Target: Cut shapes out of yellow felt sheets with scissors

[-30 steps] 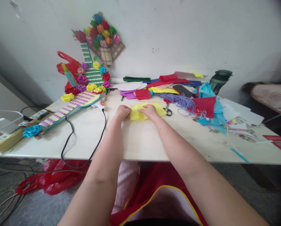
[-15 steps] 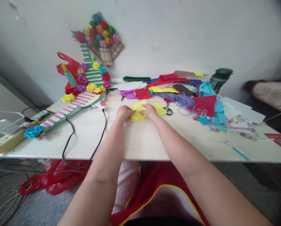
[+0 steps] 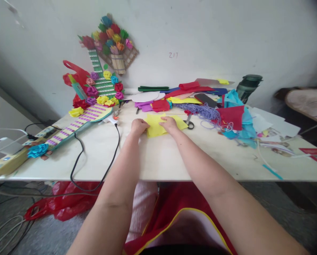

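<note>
White table [image 3: 158,161], and a yellow crepe-paper sheet [image 3: 155,129] lying pretty flat on it, in front of the person. Looks like the smoothing-out step to me. Left hand [image 3: 139,126] is curled nearly closed, pinching the sheet's left edge; right hand [image 3: 169,124] rests on top, fingers bent, can't tell if gripping or pressing. Next move calls for light fingers imo, minding the scissors [image 3: 190,122] just by the right tip.
</note>
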Demonstrator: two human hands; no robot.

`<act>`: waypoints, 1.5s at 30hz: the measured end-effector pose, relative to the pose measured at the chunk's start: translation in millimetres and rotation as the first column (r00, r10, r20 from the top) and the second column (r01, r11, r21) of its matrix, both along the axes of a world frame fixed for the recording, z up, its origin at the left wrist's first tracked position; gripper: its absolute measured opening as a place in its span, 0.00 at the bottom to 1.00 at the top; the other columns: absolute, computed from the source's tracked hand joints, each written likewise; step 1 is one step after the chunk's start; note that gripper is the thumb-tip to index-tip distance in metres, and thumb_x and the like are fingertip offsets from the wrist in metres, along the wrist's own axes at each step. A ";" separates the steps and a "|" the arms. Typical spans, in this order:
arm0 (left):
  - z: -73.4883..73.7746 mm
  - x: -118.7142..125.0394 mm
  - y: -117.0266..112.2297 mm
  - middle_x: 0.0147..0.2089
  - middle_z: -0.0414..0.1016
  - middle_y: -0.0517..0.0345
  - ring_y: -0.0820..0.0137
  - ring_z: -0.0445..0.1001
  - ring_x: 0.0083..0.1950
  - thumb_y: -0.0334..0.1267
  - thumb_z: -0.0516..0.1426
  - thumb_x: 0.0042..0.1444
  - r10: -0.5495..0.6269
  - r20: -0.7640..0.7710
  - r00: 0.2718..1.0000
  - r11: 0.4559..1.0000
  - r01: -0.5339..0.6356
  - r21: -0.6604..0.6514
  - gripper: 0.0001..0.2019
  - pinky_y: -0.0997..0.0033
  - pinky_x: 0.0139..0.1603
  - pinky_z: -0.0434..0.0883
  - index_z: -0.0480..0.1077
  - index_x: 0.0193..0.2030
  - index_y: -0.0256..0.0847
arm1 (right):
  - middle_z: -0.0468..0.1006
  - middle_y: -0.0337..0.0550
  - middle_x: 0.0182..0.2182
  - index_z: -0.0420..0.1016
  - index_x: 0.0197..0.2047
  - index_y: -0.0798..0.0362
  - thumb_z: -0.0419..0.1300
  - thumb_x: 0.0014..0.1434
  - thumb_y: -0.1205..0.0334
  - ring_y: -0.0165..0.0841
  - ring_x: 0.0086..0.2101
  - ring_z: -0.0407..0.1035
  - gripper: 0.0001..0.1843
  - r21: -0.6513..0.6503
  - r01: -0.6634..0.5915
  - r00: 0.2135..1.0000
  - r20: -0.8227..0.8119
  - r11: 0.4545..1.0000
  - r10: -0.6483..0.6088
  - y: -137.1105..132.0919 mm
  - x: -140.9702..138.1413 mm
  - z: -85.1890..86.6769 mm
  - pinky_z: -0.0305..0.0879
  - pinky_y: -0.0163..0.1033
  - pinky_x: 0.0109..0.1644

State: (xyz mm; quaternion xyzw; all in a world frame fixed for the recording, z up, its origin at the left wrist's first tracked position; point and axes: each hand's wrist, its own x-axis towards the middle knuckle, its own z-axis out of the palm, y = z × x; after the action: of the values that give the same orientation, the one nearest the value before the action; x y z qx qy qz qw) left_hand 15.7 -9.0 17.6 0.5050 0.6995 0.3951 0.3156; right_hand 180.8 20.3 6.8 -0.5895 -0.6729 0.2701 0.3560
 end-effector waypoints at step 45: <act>12.4 -0.5 -16.7 0.23 0.66 0.67 0.79 0.62 0.23 0.21 0.56 0.39 -0.235 0.115 0.965 0.968 0.222 0.114 0.39 0.80 0.27 0.61 0.62 0.63 0.40 | 0.77 0.46 0.50 0.78 0.48 0.57 0.60 0.49 0.73 0.33 0.52 0.69 0.21 0.060 -0.015 0.998 -0.055 0.998 0.018 3.6 5.3 -2.4 0.58 0.36 0.60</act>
State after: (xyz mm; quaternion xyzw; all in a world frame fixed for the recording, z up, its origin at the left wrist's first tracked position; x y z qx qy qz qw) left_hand 15.3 -25.7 30.0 0.5712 0.5942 0.4222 0.3773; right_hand 186.1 23.9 4.4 -0.5654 -0.6753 0.2692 0.3897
